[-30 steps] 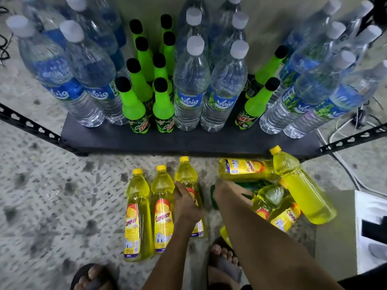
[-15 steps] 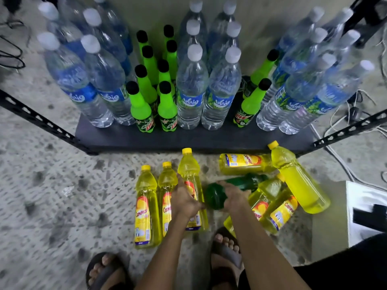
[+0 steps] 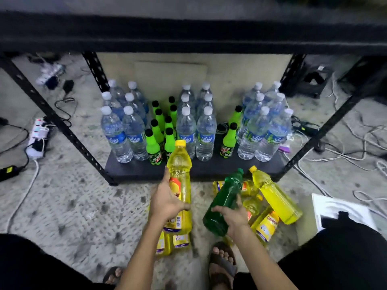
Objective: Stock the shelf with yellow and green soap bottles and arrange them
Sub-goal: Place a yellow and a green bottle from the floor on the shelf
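A black shelf (image 3: 209,170) near floor level carries water bottles (image 3: 123,135) and neon soda bottles (image 3: 154,146), leaving its front strip bare, presumably for soap. The left hand (image 3: 167,203) wraps a yellow soap bottle (image 3: 180,170), cap forward, and the right hand (image 3: 233,217) closes around a green soap bottle (image 3: 227,197), both lifted toward that strip. More yellow bottles (image 3: 274,195) lie on the floor.

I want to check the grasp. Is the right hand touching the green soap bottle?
Touching. The head view shows the right hand wrapped around the lower body of the green soap bottle, its fingers lying on the plastic and the bottle lifted clear of the floor.
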The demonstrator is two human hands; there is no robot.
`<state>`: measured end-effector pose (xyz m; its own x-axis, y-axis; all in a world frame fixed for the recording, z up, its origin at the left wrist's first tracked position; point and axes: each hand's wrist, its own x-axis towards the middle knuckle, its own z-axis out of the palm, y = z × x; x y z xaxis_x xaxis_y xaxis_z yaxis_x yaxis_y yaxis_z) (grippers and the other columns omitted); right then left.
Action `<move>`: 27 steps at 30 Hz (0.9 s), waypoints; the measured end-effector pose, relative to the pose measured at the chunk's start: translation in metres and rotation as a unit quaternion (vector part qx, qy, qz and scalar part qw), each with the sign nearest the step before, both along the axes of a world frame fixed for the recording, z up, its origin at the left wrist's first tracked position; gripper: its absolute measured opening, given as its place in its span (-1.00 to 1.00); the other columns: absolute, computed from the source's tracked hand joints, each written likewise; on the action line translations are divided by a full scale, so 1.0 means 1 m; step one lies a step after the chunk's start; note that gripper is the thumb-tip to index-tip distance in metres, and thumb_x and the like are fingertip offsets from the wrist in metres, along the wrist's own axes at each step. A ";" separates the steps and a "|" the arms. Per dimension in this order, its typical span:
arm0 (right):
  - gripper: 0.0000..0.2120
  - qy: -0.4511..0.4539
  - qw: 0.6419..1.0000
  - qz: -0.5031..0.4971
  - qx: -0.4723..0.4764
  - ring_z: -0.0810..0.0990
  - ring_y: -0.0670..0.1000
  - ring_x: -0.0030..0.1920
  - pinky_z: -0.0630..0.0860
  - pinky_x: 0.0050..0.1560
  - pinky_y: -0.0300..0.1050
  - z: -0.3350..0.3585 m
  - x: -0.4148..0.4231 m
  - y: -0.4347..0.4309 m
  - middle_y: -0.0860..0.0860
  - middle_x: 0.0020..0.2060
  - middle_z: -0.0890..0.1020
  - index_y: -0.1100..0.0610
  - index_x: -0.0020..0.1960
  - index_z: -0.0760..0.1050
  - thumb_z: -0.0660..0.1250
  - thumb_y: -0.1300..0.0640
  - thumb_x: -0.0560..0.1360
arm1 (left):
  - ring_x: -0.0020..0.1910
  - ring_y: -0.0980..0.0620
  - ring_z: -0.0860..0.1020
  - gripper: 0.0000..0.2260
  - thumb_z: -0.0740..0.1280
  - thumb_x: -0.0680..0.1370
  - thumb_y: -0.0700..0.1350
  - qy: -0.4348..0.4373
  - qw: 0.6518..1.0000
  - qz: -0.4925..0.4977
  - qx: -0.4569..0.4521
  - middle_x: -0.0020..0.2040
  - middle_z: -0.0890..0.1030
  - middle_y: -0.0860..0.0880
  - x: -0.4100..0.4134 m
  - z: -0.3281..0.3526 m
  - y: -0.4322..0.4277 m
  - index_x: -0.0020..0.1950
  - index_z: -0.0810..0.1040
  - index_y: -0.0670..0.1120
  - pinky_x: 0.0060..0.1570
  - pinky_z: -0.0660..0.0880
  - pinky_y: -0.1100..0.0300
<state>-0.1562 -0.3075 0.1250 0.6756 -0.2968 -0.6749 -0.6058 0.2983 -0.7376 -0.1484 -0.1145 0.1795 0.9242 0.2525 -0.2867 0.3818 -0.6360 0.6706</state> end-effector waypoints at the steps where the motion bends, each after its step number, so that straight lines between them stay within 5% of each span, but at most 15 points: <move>1: 0.03 -0.034 0.999 -0.001 -0.006 0.67 0.14 -0.06 0.61 0.09 0.22 0.014 0.000 -0.003 0.04 -0.05 0.69 -0.10 0.50 0.32 0.58 0.48 0.18 | 0.15 -0.05 0.60 0.39 0.70 -0.03 0.05 -0.023 1.000 0.000 -0.009 0.21 0.63 -0.04 -0.004 0.017 -0.001 0.61 -0.09 0.14 0.19 0.53 0.09; 4: 0.14 -0.125 0.992 -0.005 -0.034 0.70 0.08 -0.04 0.62 0.10 0.19 0.066 -0.002 -0.013 -0.02 0.03 0.70 -0.32 0.47 0.28 0.65 0.30 0.06 | 0.17 -0.01 0.57 0.34 0.72 0.01 0.01 -0.085 0.996 0.002 -0.014 0.20 0.62 -0.03 -0.013 0.077 -0.010 0.62 -0.02 0.14 0.20 0.48 0.19; 7: 0.12 -0.236 0.969 -0.006 -0.072 0.66 0.00 0.14 0.59 0.19 0.16 0.125 -0.002 -0.029 -0.12 0.24 0.62 -0.65 0.22 0.25 0.67 0.19 -0.03 | 0.14 0.00 0.57 0.32 0.72 0.01 -0.01 -0.169 0.985 -0.007 -0.035 0.22 0.60 0.02 -0.018 0.143 -0.023 0.60 0.00 0.20 0.23 0.50 0.12; 12: 0.07 -0.431 0.888 -0.007 -0.162 0.53 -0.43 0.07 0.44 0.03 -0.51 0.246 0.000 -0.069 -0.36 0.22 0.51 -0.38 0.44 0.24 0.65 0.34 0.20 | 0.00 0.21 0.57 0.22 0.72 0.01 -0.05 -0.344 0.937 -0.018 -0.064 -0.01 0.56 0.27 0.001 0.251 -0.050 0.55 0.17 0.26 0.12 0.51 0.26; 14: 0.09 -0.486 0.852 -0.009 -0.195 0.55 -0.35 0.17 0.53 0.13 -0.37 0.286 0.012 -0.089 -0.23 0.29 0.55 -0.37 0.48 0.23 0.65 0.34 0.21 | -0.01 0.33 0.55 0.21 0.72 0.02 -0.06 -0.395 0.914 -0.037 -0.082 -0.02 0.52 0.34 0.020 0.292 -0.065 0.54 0.16 0.27 0.07 0.43 0.38; 17: 0.11 -0.528 0.807 -0.016 -0.264 0.55 -0.14 0.29 0.50 0.34 -0.01 0.337 0.040 -0.119 -0.14 0.34 0.54 -0.47 0.46 0.15 0.66 0.26 0.23 | 0.10 0.23 0.56 0.26 0.72 0.01 -0.01 -0.447 0.888 -0.068 -0.086 0.05 0.53 0.30 0.059 0.343 -0.094 0.59 0.12 0.19 0.15 0.40 0.35; 23: 0.07 -0.540 0.730 -0.094 -0.408 0.32 -0.29 0.34 0.17 0.32 -0.46 0.403 0.129 -0.174 -0.23 0.32 0.43 -0.26 0.56 0.13 0.64 0.14 0.25 | 0.30 0.03 0.50 0.26 0.70 0.03 0.09 -0.494 0.859 -0.114 -0.070 0.33 0.55 0.07 0.160 0.396 -0.171 0.61 0.09 0.10 0.33 0.46 0.05; 27: 0.05 -0.519 0.716 -0.127 -0.449 0.45 -0.05 0.31 0.24 0.32 -0.28 0.426 0.188 -0.197 0.08 0.30 0.53 -0.18 0.58 0.12 0.62 0.12 0.26 | 0.38 -0.02 0.44 0.24 0.70 0.07 0.06 -0.492 0.860 -0.114 -0.074 0.39 0.49 0.02 0.220 0.406 -0.220 0.61 0.07 0.06 0.35 0.44 0.00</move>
<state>0.0314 -0.5049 0.5507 0.5223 -0.4975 0.6926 0.3983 -0.5758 -0.7140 0.0712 -0.3342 0.5856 0.7576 0.0609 0.6498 -0.5406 -0.4994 0.6771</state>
